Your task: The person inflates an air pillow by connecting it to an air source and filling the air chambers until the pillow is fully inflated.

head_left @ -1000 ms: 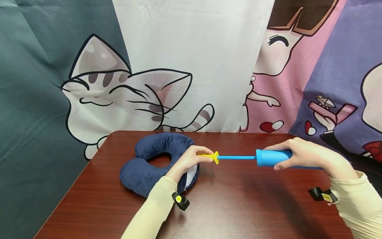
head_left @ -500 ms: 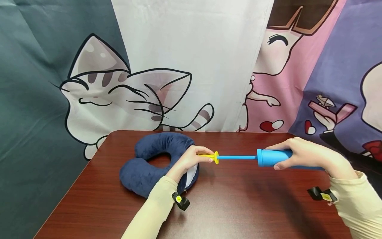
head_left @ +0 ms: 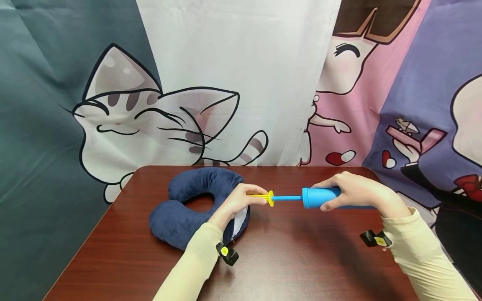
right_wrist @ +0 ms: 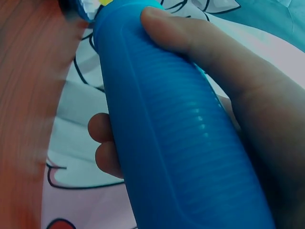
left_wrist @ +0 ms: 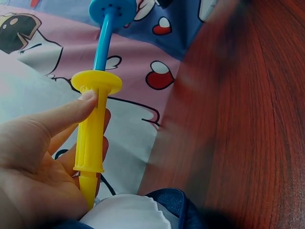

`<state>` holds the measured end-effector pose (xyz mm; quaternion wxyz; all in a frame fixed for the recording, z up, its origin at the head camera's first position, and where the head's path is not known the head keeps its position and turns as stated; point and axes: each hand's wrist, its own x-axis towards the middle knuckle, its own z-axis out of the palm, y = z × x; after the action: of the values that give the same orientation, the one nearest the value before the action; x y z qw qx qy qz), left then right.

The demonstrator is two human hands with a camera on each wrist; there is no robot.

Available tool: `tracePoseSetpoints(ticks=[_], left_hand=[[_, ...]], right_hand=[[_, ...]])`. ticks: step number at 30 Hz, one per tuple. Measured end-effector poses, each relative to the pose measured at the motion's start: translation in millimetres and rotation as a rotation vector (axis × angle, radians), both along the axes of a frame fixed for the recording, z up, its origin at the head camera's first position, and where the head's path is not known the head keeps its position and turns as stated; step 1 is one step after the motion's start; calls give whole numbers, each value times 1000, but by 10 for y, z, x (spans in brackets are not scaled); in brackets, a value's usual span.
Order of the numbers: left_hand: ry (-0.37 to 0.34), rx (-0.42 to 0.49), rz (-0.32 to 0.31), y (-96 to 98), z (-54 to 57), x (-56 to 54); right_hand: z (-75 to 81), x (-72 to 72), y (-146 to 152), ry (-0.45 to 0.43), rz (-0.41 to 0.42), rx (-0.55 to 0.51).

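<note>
A blue hand pump [head_left: 316, 197] with a yellow nozzle [left_wrist: 93, 136] is held level between both hands above the table. My left hand [head_left: 237, 200] pinches the ribbed nozzle between thumb and fingers, just below its round flange. The nozzle's tapered tip is close to white material [left_wrist: 126, 212] showing at the edge of a navy U-shaped neck pillow [head_left: 171, 221]. My right hand [head_left: 357, 192] grips the pump's thick barrel [right_wrist: 157, 109], thumb on one side and fingers round the other. A short length of blue rod [left_wrist: 103, 45] shows between flange and barrel.
The pillow lies on a reddish-brown wooden table [head_left: 293, 259], left of centre. Behind the table hangs a cloth backdrop [head_left: 241, 50] printed with a cartoon cat and figures. A dark object [head_left: 457, 234] stands beyond the table at the right.
My right hand has moved left with the barrel, so less rod shows between barrel and flange. The left hand stays at the nozzle, beside the pillow.
</note>
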<state>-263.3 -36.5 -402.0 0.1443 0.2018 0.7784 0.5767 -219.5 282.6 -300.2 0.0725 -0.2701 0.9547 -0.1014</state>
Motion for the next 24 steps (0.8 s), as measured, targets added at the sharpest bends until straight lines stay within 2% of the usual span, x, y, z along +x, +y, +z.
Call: tracePoseSetpoints(ticks=[3,12,16,17,22,24], left_hand=[[11,7,3,-1,67,51],[29,8,34,31,-135,-75],[25,14,30,34,-142,-86],[23,15,29,33,-97,-53],[40,9,20,33,-93,-53],[46,12,19,34,-137,-83]], right_hand=[[-36,-49,-84,-18,-2,9],[-136,-176,-321,-35,25,9],[-188,-228,-422,-36,33,10],[-202,-242,-444,-35,35,10],[-253,-298,-565,-26,50,9],[-264,-309,-611,-21,50,14]])
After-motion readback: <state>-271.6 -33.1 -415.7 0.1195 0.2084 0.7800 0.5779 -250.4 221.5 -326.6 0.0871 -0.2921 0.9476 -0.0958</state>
